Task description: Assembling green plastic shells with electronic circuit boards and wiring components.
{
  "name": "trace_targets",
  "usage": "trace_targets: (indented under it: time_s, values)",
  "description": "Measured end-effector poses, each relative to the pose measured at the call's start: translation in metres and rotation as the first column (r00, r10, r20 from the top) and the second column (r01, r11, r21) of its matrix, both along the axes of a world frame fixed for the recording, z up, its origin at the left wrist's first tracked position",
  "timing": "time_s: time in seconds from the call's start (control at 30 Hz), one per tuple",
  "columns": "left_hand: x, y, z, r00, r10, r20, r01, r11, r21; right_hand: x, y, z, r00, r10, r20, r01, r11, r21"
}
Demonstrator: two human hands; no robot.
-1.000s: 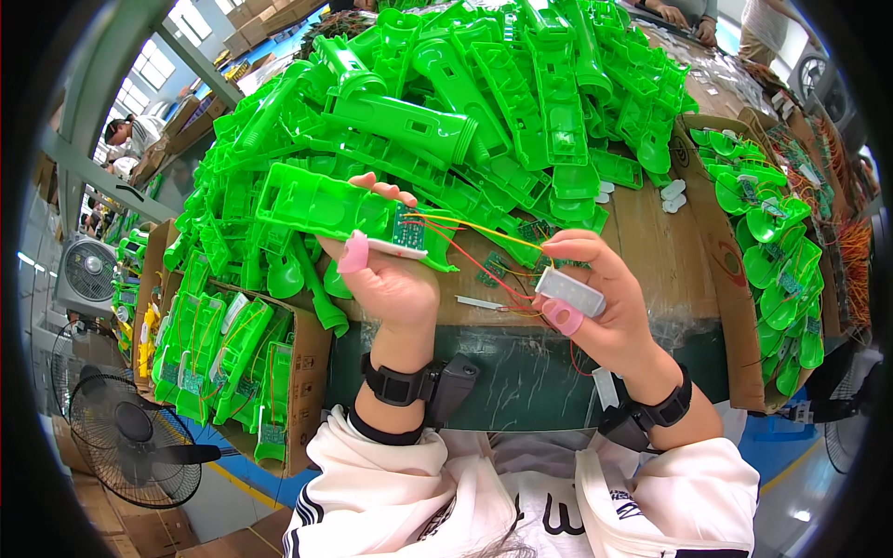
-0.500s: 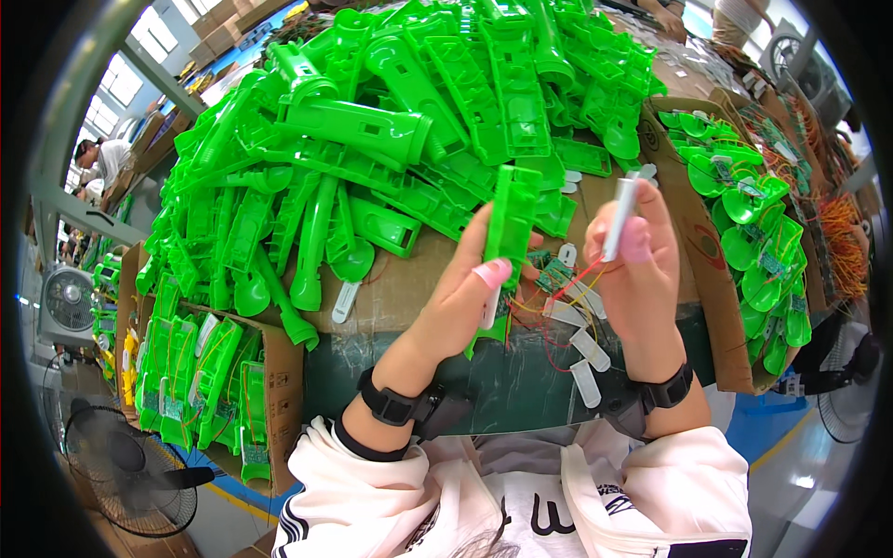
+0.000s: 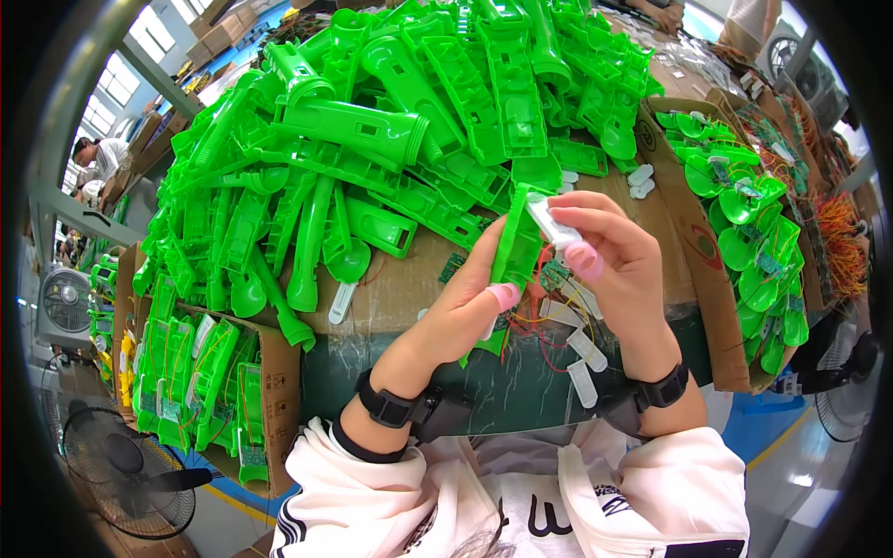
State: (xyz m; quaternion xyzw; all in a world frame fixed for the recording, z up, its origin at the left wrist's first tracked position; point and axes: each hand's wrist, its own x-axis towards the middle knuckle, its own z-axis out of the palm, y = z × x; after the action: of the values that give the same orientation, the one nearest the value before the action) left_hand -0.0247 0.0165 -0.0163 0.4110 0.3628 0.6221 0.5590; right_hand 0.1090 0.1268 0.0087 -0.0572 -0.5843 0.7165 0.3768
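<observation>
My left hand (image 3: 456, 302), a pink cover on its thumb, grips a green plastic flashlight half-shell (image 3: 514, 249) held tilted upright over the table. Between thumb and fingers of my right hand (image 3: 621, 256) is a small white plastic strip (image 3: 551, 223), right at the shell's upper right side; whether they touch I cannot tell. A pink cover sits on a digit of this hand too. Below the hands lie small green circuit boards (image 3: 555, 276) with red and yellow wires, partly hidden. Loose white strips (image 3: 583, 383) lie near the table's front edge.
A high heap of green shells (image 3: 363, 130) covers the table beyond my hands. Cardboard boxes at left (image 3: 284, 395) and right (image 3: 696, 246) hold shells with boards and wires. Orange wires (image 3: 842, 242) lie far right. A black fan (image 3: 126, 465) stands lower left. Another person (image 3: 110, 158) is far left.
My right hand has moved left with the white strip, bringing it up to the green half-shell. The shell in my left hand has turned and shifted slightly.
</observation>
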Motion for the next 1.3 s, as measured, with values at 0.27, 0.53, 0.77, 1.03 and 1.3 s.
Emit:
trace_targets:
  time_s: [0.27,0.53,0.77,1.03,1.3]
  values:
    - [0.001,-0.001,0.001,0.992,0.085,-0.098,-0.082,0.996,0.031,0.000,0.004,-0.004,0.825,-0.558,-0.083,0.505,0.666,0.549]
    - [0.001,0.000,-0.004,0.966,0.004,-0.257,0.021,0.995,0.095,-0.002,0.004,-0.008,0.807,-0.587,-0.071,0.467,0.559,0.685]
    - [0.000,-0.001,0.004,0.950,0.028,-0.311,-0.015,0.999,0.044,-0.004,0.002,-0.006,0.868,-0.497,-0.001,0.416,0.725,0.549]
    - [-0.003,0.001,0.004,0.955,0.018,-0.295,-0.035,0.998,-0.052,-0.003,0.005,-0.010,0.870,-0.482,0.103,0.390,0.801,0.455]
    - [0.001,0.000,0.002,0.952,0.060,-0.299,-0.067,0.998,-0.015,-0.005,0.010,-0.014,0.877,-0.473,0.083,0.357,0.759,0.545]
